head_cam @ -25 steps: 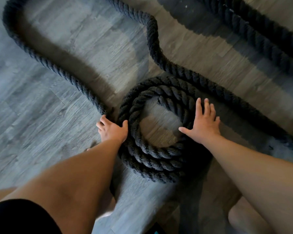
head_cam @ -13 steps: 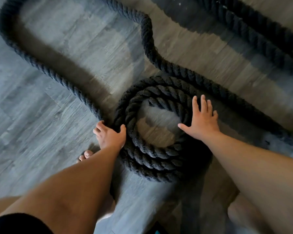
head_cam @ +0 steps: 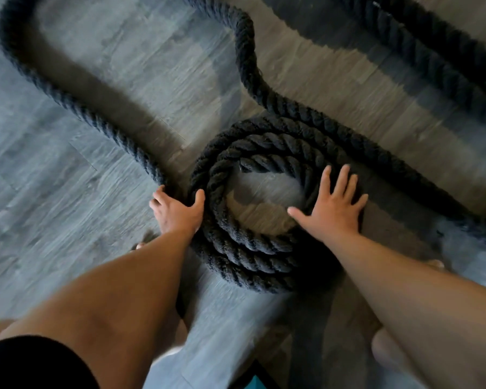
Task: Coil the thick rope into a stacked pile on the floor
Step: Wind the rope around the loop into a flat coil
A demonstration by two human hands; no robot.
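A thick black rope (head_cam: 250,256) is lying on a grey plank floor (head_cam: 68,192), partly wound into a stacked coil of a few rings at the centre of the view, with loose lengths snaking off toward ten and twelve o'clock. The left hand (head_cam: 177,211) is grasping the rope at the coil's nine o'clock edge, fingers curled round the strand. The right hand (head_cam: 331,209) is lying flat and released, fingers spread, pressing on the rings at three o'clock.

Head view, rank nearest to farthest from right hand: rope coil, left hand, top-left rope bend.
1. rope coil, touching, under the right hand.
2. left hand, across the coil at its left edge.
3. top-left rope bend, far upper left of the view.
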